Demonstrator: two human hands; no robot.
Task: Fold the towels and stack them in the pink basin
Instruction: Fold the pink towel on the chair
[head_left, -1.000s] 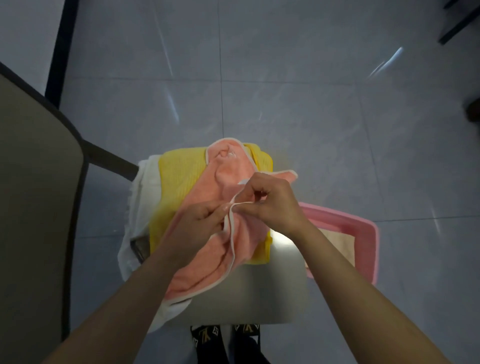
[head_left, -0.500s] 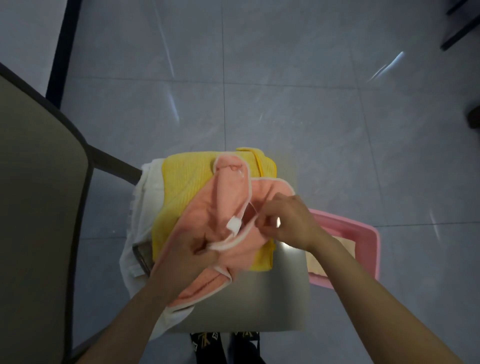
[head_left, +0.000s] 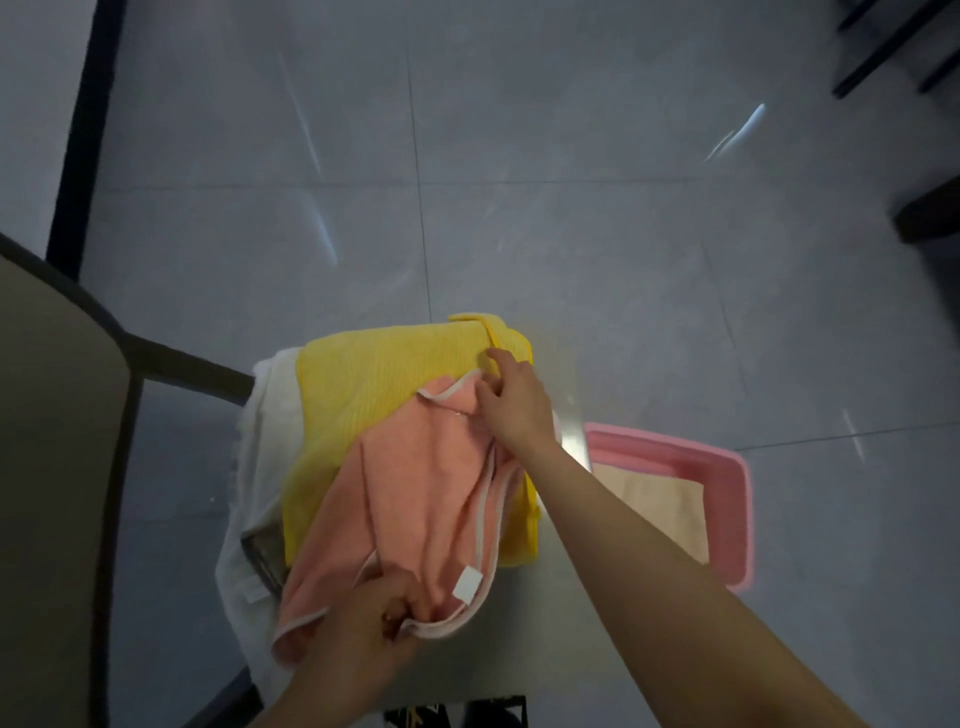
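**— Where did you have the towel at that point?**

— The peach towel (head_left: 415, 499) was stretched between my two hands, lying over the yellow towel (head_left: 374, 384) on the small stool (head_left: 524, 623). My left hand (head_left: 363, 634) was pinched shut on the near hem, by the white tag (head_left: 466, 584). My right hand (head_left: 514, 405) was closed on the far corner, out over the yellow towel's far edge.

**— What worried you?**

— Mostly the pile underneath. I judged that if I dragged the peach towel flat, the yellow one could slide with it and go off the far side onto the floor (head_left: 519, 208). The white cloth (head_left: 260, 467) was already hanging off the left side of the stool. The peach towel was also bunched along the middle, so a fold made then would likely have come out crooked.

**— And the basin?**

— The pink basin (head_left: 737, 499) sat on the floor just to the right of the stool, lower than the seat, with one folded beige towel (head_left: 654, 504) in it. My right forearm crossed above its near corner.

**— Room to work?**

— Tight on the left: a chair back (head_left: 57, 467) stood close there, its dark frame reaching toward the stool. Ahead and to the right the floor lay open, so I reckoned lifting the towel up and away from me was the safer way to spread it.
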